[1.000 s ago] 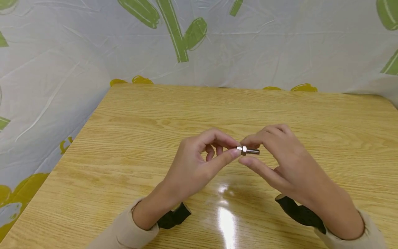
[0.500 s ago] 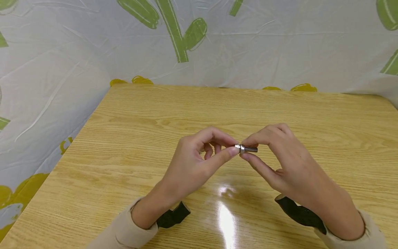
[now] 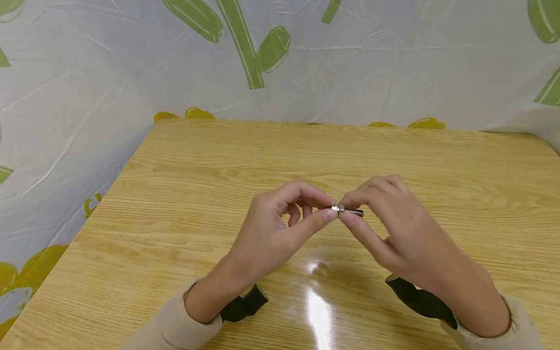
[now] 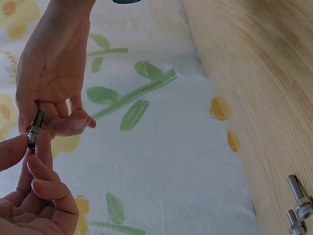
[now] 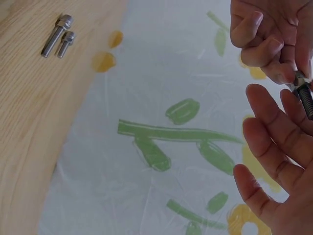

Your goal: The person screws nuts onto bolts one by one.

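In the head view a small steel bolt (image 3: pixel 355 212) lies level between the two hands, its threaded end pointing right. My left hand (image 3: pixel 275 228) pinches the head end between thumb and index finger. A hex nut (image 3: pixel 341 209) sits on the bolt close to the head, and my right hand (image 3: pixel 402 228) has thumb and index fingertip pinched at it. Seen from the left wrist, the bolt's thread (image 4: pixel 39 118) points up towards the right palm. Fingertips cover most of the bolt head. The right wrist view catches the bolt's thread (image 5: pixel 306 103) at its edge.
A larger bolt (image 5: pixel 56 36) and a smaller bolt (image 5: pixel 66 45), each with hardware at the head end, lie together on the wooden table (image 3: pixel 197 194). A white sheet (image 3: pixel 350 73) with green and yellow plant prints hangs behind and to the left of the table.
The right thumb and index finger, spread wider around the nut one second ago, have closed in on it. The nut's facets have turned slightly. The left hand keeps its pinch and barely moves.
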Motion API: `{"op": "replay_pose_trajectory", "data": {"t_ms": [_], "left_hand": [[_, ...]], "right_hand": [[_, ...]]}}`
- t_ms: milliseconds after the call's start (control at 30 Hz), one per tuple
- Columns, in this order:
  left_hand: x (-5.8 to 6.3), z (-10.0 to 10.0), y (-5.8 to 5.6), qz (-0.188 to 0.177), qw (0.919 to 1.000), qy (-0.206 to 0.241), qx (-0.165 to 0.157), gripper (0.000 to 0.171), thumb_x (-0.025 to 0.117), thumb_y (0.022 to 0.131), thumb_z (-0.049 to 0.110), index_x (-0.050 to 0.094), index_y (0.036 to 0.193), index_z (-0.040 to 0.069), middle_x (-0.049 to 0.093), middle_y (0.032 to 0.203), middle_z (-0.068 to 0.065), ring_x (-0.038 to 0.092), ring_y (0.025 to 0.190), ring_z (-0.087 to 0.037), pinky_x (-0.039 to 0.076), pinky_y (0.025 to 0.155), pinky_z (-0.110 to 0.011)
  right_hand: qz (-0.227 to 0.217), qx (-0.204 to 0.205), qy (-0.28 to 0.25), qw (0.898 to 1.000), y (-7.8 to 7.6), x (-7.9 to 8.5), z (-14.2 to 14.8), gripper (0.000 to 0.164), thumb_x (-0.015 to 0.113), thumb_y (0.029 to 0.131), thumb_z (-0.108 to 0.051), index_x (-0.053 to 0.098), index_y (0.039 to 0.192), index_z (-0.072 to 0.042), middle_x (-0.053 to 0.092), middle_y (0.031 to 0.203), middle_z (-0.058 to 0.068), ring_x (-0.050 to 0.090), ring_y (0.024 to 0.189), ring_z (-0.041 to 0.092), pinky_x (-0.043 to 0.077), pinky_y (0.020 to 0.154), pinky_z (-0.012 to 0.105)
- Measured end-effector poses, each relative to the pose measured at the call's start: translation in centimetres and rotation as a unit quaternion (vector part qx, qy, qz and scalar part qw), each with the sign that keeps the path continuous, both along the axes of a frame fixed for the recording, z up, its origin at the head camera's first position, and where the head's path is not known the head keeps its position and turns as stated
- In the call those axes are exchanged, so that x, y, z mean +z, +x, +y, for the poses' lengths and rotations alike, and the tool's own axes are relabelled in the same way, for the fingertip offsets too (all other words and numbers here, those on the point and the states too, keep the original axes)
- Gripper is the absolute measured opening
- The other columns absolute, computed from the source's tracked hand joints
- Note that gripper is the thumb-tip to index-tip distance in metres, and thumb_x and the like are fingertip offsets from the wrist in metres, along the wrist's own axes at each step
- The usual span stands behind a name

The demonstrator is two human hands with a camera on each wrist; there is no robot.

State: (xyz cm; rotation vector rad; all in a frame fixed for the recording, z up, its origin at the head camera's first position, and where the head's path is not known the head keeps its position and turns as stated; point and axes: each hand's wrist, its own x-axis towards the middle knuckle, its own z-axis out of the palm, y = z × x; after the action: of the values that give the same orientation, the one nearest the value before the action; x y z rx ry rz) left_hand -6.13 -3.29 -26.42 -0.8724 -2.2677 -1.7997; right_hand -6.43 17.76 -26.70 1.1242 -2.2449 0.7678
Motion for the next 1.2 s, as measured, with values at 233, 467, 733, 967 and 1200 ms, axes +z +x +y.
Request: {"op": "replay_pose_trajectory", "data": {"t_ms": [233,467,733,967,1200], "left_hand": [[-0.4,0.1,-0.1,0.013,0.9999,-0.002,0.000,0.009,0.063,0.089,0.033,0.065,0.095,0.027,0.063,0.082,0.018,0.050,0.069,-0.008,0.040,0.054,-0.023],[0.4,0.0,0.2,0.001,1.0000,-0.002,0.004,0.009,0.063,0.089,0.031,0.066,0.095,0.025,0.063,0.082,0.019,0.050,0.068,-0.008,0.040,0.055,-0.024],[1.5,-0.1,0.6,-0.016,0.9998,-0.002,0.008,0.007,0.065,0.088,0.021,0.066,0.094,0.016,0.063,0.081,0.015,0.051,0.070,-0.009,0.040,0.057,-0.022],[2.3,-0.1,0.9,-0.021,0.9996,-0.018,0.007,0.007,0.065,0.087,0.012,0.066,0.094,0.011,0.064,0.081,0.008,0.050,0.069,-0.008,0.039,0.057,-0.019],[2.3,-0.3,0.5,-0.031,0.9983,-0.045,0.018,0.007,0.065,0.088,0.015,0.066,0.093,0.011,0.065,0.081,0.005,0.048,0.065,-0.009,0.039,0.054,-0.021]], "right_hand": [[-0.001,0.000,0.003,1.000,0.1,-0.1,-0.1,0.014,0.053,0.096,-0.025,0.062,0.096,-0.014,0.057,0.091,-0.010,0.047,0.090,0.014,0.033,0.086,0.031],[0.021,-0.010,-0.006,1.000,0.1,0.3,-0.3,0.028,0.065,0.088,-0.031,0.063,0.107,-0.011,0.060,0.096,-0.006,0.049,0.089,0.014,0.034,0.083,0.030],[0.076,0.015,-0.026,0.997,-0.4,-0.1,-0.3,0.024,0.063,0.089,-0.027,0.065,0.104,-0.008,0.062,0.090,-0.006,0.051,0.082,0.012,0.034,0.081,0.030],[0.080,0.005,-0.019,0.997,-0.5,-0.3,-0.2,0.023,0.066,0.087,-0.026,0.065,0.102,-0.009,0.063,0.091,-0.007,0.051,0.082,0.013,0.035,0.081,0.030],[0.058,-0.034,0.006,0.998,-0.4,-0.5,-0.3,0.025,0.068,0.085,-0.024,0.064,0.105,-0.010,0.064,0.094,-0.007,0.051,0.084,0.013,0.035,0.080,0.030]]}}
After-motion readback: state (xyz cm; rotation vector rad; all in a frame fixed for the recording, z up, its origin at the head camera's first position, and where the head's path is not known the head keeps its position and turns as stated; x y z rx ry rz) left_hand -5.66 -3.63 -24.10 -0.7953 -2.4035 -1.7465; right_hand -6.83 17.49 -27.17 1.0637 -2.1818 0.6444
